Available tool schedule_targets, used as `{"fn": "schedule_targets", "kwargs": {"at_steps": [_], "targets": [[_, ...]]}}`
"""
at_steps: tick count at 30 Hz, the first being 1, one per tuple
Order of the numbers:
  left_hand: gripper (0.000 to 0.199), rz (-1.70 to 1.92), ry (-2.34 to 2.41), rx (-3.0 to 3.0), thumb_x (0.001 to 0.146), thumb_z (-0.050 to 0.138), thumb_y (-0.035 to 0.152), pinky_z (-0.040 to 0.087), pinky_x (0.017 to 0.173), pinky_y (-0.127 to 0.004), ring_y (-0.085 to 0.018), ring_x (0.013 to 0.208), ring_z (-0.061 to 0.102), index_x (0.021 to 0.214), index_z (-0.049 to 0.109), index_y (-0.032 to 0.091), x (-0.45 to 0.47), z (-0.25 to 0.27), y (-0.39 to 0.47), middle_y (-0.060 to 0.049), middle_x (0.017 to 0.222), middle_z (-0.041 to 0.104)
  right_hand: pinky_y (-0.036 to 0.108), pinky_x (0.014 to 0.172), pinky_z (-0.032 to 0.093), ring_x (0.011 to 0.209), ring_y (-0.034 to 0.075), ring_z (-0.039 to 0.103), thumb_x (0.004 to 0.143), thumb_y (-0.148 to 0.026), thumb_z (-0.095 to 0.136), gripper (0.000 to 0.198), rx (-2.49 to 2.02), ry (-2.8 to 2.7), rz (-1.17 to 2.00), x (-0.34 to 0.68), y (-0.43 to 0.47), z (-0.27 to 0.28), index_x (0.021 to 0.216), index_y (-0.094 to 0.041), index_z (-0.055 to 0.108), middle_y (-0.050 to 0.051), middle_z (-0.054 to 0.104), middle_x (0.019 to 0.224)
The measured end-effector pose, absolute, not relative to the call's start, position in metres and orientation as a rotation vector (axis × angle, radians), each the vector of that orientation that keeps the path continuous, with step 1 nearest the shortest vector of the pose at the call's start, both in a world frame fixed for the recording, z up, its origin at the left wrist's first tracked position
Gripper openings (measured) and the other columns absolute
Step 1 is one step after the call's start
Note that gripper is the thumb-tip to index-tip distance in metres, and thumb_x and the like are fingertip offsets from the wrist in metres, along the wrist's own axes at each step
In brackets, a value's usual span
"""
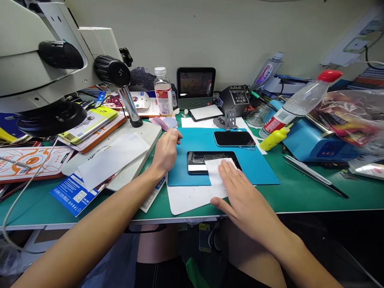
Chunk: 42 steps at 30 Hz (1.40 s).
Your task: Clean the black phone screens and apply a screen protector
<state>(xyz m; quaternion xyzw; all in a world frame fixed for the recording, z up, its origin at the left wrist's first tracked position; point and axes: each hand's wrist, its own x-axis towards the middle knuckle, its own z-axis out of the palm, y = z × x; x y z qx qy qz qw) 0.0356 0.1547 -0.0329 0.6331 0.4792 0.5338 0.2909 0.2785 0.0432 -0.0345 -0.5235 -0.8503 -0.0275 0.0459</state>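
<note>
My right hand (240, 192) lies flat with its fingers stretched out, pressing a white sheet of paper or wipe (213, 170) onto a dark phone (196, 158). The sheet covers the phone's right part, and a white strip shows along its lower left. Under the phone is a blue mat (187, 136). My left hand (166, 151) is closed in a fist over the mat's left edge, apart from the phone; whatever its fingers may hold is hidden. Farther back on the mat lies a second phone (234, 139) with a black screen.
A microscope (39, 76) overhangs the left side. Behind the mat stand a labelled bottle (163, 96), a small screen (196, 84) and a black box (235, 100). To the right are a yellow squeeze bottle (274, 138), a leaning red-capped bottle (295, 104) and tweezers (315, 176).
</note>
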Motion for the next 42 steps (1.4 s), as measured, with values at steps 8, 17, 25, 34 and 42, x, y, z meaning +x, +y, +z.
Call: {"fn": "schedule_targets", "kwargs": {"at_steps": [8,17,25,34,42], "targets": [[0.048,1.417,1.249,1.678,0.106,0.025,0.053,0.041,0.078,-0.037,-0.021,0.082,0.055,0.083,0.056,0.023,0.038,-0.031,0.154,-0.004,0.084,0.058,0.056,0.123,0.029,0.155,0.034,0.020,0.096,-0.077,0.019,0.101,-1.723,-2.561,-0.086,0.298,0.058,-0.035,0.157,0.003,0.030,0.022,0.020,0.165],[0.032,1.455,1.279,1.632,0.106,0.029,0.048,0.041,0.078,-0.035,-0.020,0.082,0.057,0.102,0.051,0.025,0.039,-0.026,0.151,-0.002,0.085,0.058,0.055,0.125,0.022,0.155,0.038,0.019,0.090,-0.085,0.014,0.115,-1.983,-2.433,0.109,0.275,0.094,-0.024,0.158,0.007,0.023,0.028,0.020,0.164],[0.033,1.473,1.274,1.629,0.106,0.029,0.051,0.042,0.079,-0.035,-0.020,0.084,0.059,0.111,0.049,0.026,0.038,-0.030,0.153,-0.002,0.086,0.059,0.051,0.128,0.015,0.156,0.038,0.013,0.089,-0.087,0.016,0.118,-1.816,-2.464,0.208,0.201,0.097,-0.022,0.156,0.010,0.026,0.029,0.018,0.164],[0.041,1.473,1.244,1.654,0.106,0.027,0.056,0.042,0.078,-0.035,-0.020,0.083,0.057,0.105,0.054,0.025,0.038,-0.033,0.155,-0.002,0.086,0.059,0.049,0.128,0.017,0.156,0.036,0.012,0.091,-0.084,0.026,0.111,-1.588,-2.559,0.212,0.182,0.065,-0.024,0.157,0.006,0.028,0.027,0.017,0.165],[0.042,1.464,1.248,1.693,0.106,0.025,0.055,0.044,0.081,-0.034,-0.020,0.083,0.057,0.104,0.054,0.024,0.038,-0.034,0.157,-0.003,0.086,0.059,0.051,0.126,0.024,0.154,0.037,0.021,0.092,-0.081,0.031,0.107,-1.491,-2.594,0.168,0.190,0.072,-0.023,0.155,0.006,0.035,0.028,0.025,0.162]]}}
